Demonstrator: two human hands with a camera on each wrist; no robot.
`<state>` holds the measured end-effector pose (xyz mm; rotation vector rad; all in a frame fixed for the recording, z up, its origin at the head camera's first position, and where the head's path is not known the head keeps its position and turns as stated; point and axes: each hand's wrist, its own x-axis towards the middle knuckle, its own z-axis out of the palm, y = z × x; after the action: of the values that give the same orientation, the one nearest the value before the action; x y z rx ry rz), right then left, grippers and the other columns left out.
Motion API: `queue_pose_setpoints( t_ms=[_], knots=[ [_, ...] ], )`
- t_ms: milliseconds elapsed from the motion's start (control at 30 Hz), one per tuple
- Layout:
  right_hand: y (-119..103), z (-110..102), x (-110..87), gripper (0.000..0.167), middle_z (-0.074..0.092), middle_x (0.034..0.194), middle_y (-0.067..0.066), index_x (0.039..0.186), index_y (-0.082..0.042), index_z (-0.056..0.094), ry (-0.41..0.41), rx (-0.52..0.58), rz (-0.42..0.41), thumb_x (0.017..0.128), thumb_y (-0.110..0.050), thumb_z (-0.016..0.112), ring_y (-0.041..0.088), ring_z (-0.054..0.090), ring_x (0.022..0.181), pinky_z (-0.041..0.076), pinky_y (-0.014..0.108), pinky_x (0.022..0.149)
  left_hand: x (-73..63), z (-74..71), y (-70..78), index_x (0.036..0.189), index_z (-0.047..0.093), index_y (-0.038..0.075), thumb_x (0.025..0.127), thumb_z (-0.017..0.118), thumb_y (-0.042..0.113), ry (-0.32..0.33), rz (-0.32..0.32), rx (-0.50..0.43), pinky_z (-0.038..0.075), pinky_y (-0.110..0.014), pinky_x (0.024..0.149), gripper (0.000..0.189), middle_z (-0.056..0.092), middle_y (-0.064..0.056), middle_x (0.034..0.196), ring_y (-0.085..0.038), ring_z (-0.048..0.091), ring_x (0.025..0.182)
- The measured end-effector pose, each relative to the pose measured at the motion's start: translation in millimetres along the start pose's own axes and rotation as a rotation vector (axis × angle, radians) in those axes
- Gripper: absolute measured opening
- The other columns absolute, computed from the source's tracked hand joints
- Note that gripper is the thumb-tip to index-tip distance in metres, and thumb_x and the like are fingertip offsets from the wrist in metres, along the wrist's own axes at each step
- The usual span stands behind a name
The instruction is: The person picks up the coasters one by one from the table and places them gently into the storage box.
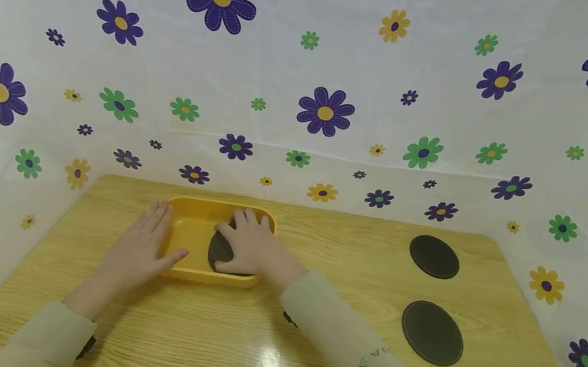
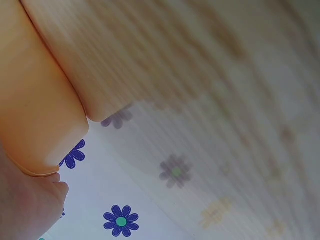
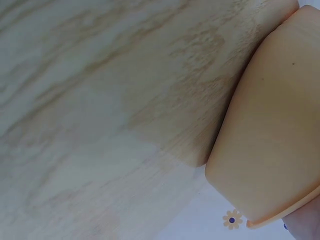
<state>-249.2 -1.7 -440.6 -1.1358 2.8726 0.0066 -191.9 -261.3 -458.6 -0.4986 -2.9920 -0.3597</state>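
Observation:
A yellow rectangular tray (image 1: 189, 235) sits at the back left of the wooden table. Inside its right half, a dark round coaster (image 1: 221, 249) is partly covered by my right hand (image 1: 252, 245). The fingers spread across the coaster and bend at its far side, with the thumb at its near edge. My left hand (image 1: 137, 246) lies along the tray's left end, its fingers straight and the thumb over the near rim. In both wrist views the tray's outer wall (image 2: 40, 90) shows close up, with a bit of each hand at its rim.
Two more dark round coasters lie on the right side of the wooden table (image 1: 339, 264), a back one (image 1: 434, 256) and a front one (image 1: 433, 332). A white cloth (image 1: 264, 68) with printed flowers surrounds the table at the back and sides.

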Motion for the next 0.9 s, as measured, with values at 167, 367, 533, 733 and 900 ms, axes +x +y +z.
queue_pose_setpoints(
  t_ms=[167, 367, 533, 733, 900],
  knots=[
    [-0.9, 0.2, -0.1, 0.076, 0.046, 0.156, 0.009, 0.157, -0.030, 0.049, -0.023, -0.026, -0.002, 0.093, -0.067, 0.068, 0.029, 0.046, 0.141, 0.049, 0.055, 0.111, 0.5, 1.1, -1.4, 0.163, 0.018, -0.014, 0.104, 0.054, 0.061, 0.005, 0.001, 0.005, 0.020, -0.060, 0.134, 0.102, 0.016, -0.033, 0.173, -0.050, 0.015, 0.163],
    [-1.8, -0.6, -1.1, 0.074, 0.046, 0.156, 0.008, 0.157, -0.030, 0.048, -0.049, -0.029, 0.002, 0.095, -0.064, 0.069, 0.028, 0.045, 0.141, 0.049, 0.054, 0.111, 0.5, 0.0, -0.9, 0.162, 0.020, -0.015, 0.104, 0.055, 0.059, 0.011, 0.003, 0.005, 0.021, -0.061, 0.133, 0.101, 0.017, -0.034, 0.173, -0.051, 0.015, 0.163],
    [-1.9, -1.6, -1.2, 0.072, 0.046, 0.156, 0.007, 0.155, -0.031, 0.050, -0.039, -0.022, -0.001, 0.094, -0.063, 0.070, 0.028, 0.045, 0.142, 0.050, 0.054, 0.112, -0.2, -1.1, 0.2, 0.162, 0.020, -0.015, 0.104, 0.055, 0.061, 0.008, 0.002, -0.002, 0.021, -0.061, 0.133, 0.102, 0.015, -0.034, 0.173, -0.051, 0.015, 0.162],
    [0.6, -2.8, -1.5, 0.071, 0.046, 0.156, 0.007, 0.155, -0.031, 0.051, -0.012, 0.003, -0.016, 0.093, -0.061, 0.071, 0.028, 0.044, 0.144, 0.049, 0.052, 0.112, 0.1, 0.9, -1.2, 0.163, 0.019, -0.014, 0.104, 0.053, 0.061, 0.005, 0.002, -0.003, 0.020, -0.061, 0.134, 0.102, 0.013, -0.032, 0.174, -0.050, 0.014, 0.163],
    [6.1, -8.6, -1.9, 0.070, 0.047, 0.154, 0.008, 0.153, -0.029, 0.054, 0.028, 0.010, -0.024, 0.092, -0.060, 0.071, 0.028, 0.045, 0.142, 0.048, 0.052, 0.112, 0.6, 1.0, -1.6, 0.163, 0.020, -0.014, 0.104, 0.053, 0.062, 0.013, 0.003, -0.006, 0.021, -0.061, 0.134, 0.102, 0.014, -0.033, 0.173, -0.051, 0.015, 0.163]
  ],
)
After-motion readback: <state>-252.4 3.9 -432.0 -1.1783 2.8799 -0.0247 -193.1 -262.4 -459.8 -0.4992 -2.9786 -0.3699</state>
